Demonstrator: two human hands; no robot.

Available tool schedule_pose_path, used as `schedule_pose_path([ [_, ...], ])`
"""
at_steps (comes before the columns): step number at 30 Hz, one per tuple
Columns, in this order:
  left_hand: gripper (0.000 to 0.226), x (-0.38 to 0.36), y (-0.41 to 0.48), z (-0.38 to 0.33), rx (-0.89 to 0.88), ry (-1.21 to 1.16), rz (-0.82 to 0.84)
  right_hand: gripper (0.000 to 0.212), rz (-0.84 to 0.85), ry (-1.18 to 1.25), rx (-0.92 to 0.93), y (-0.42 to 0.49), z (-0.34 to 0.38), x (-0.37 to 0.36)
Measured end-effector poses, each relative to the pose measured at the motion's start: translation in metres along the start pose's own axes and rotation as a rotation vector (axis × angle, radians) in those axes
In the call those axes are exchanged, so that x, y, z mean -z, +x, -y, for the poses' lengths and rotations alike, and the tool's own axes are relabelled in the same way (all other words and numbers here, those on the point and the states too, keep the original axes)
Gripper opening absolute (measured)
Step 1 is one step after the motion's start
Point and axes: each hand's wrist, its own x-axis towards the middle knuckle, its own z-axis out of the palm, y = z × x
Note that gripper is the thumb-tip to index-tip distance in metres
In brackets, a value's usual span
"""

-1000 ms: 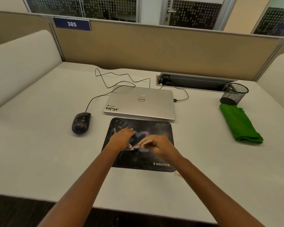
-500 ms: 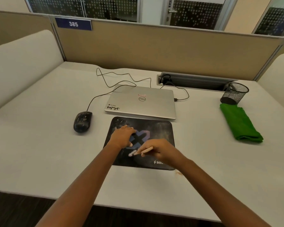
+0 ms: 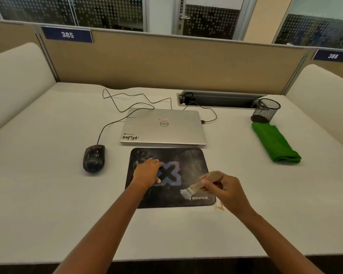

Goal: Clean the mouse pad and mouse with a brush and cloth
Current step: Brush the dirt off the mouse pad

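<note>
At the near middle of the bench (image 3: 48, 175), just in front of the closed laptop (image 3: 163, 126), lies the dark mouse pad (image 3: 186, 161), its surface greyed with dust. The left hand (image 3: 147, 173) rests on the pad's left half, fingers straight and laid flat, pinning it down. The right hand (image 3: 224, 187) has its fingers curled round the wooden handle of the brush (image 3: 195, 188), whose pale bristles touch the pad near its front right corner, beside the printed logo. A few light crumbs (image 3: 219, 207) sit on the bench just off that corner.

The step in hand appears to be dry brushing of the pad. Done well, it calls for short strokes in one direction, toward the nearest edge, with light pressure so the bristles flick dust off and do not grind it in. The pinning hand should shift so the area beneath it is brushed too.

The mouse (image 3: 93, 158), speckled with dust, sits to the pad's left, apart from it. The folded green cloth (image 3: 274, 143) lies far right, beside a mesh cup (image 3: 265, 110), likely for wiping afterwards.
</note>
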Motion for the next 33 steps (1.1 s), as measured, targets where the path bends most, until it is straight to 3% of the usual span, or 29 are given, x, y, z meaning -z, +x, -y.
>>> schedule_pose_path([
  [3, 0.055, -0.001, 0.001, 0.000, -0.006, 0.024, 0.008, 0.011, -0.115, 0.311, -0.206, -0.006, 0.007, -0.037],
  [5, 0.056, -0.001, 0.000, 0.001, -0.006, 0.027, 0.015, 0.012, -0.116, 0.361, -0.268, -0.009, 0.009, -0.055],
  [12, 0.057, 0.000, -0.001, 0.003, -0.018, 0.011, 0.032, 0.005, -0.275, 0.020, -0.315, -0.020, -0.014, -0.016],
  [18, 0.055, 0.001, 0.001, 0.001, -0.023, 0.026, 0.032, 0.010, -0.425, -0.030, -0.269, -0.019, -0.014, 0.019],
  [22, 0.054, 0.002, 0.002, 0.000, -0.017, 0.032, 0.035, 0.014, -0.344, 0.093, -0.244, -0.009, -0.003, -0.016],
  [25, 0.056, 0.002, 0.001, -0.001, -0.020, 0.027, 0.035, 0.004, -0.242, -0.036, -0.217, -0.007, -0.008, -0.027],
  [33, 0.052, 0.003, 0.002, -0.005, 0.000, 0.029, 0.043, 0.007, -0.398, -0.280, -0.161, -0.008, -0.021, 0.038],
])
